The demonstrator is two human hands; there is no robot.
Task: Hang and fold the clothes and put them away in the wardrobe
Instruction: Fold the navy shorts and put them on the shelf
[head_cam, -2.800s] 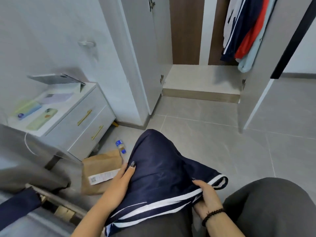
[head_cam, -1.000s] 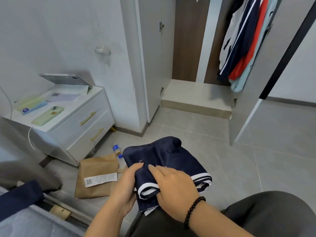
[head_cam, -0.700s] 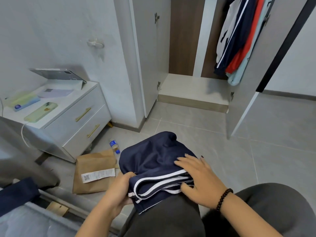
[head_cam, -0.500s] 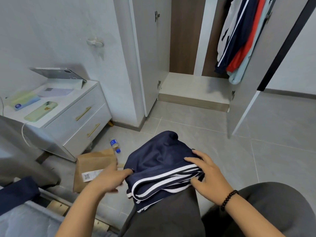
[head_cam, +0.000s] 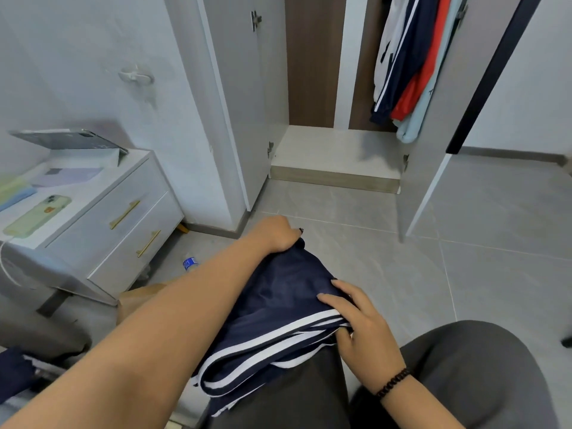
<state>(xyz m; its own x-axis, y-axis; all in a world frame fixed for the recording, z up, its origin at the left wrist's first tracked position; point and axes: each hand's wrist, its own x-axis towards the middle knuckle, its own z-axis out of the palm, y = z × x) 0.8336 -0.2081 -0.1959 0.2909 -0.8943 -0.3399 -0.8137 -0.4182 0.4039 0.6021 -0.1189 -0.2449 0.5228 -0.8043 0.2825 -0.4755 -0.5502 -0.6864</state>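
A folded navy garment with white stripes (head_cam: 278,308) lies across my lap. My left hand (head_cam: 275,233) reaches over it and grips its far end, fingers curled into the cloth. My right hand (head_cam: 359,323) holds the striped right edge, fingers on top and thumb tucked under the layers. Ahead, the wardrobe (head_cam: 337,153) stands with both doors open and its pale floor shelf bare. Several garments (head_cam: 411,63) in white, navy, red and light blue hang at its upper right.
A white two-drawer nightstand (head_cam: 123,218) stands at the left with phones and a propped tablet on top. A brown paper parcel (head_cam: 139,297) and a small blue-capped bottle (head_cam: 189,263) lie on the grey tile floor beside it. Dark cloth lies at bottom left.
My left hand has moved from the garment's near left edge forward to its far end. My right hand stays on the striped right edge. The garment is folded smaller than 2.8 s ago.
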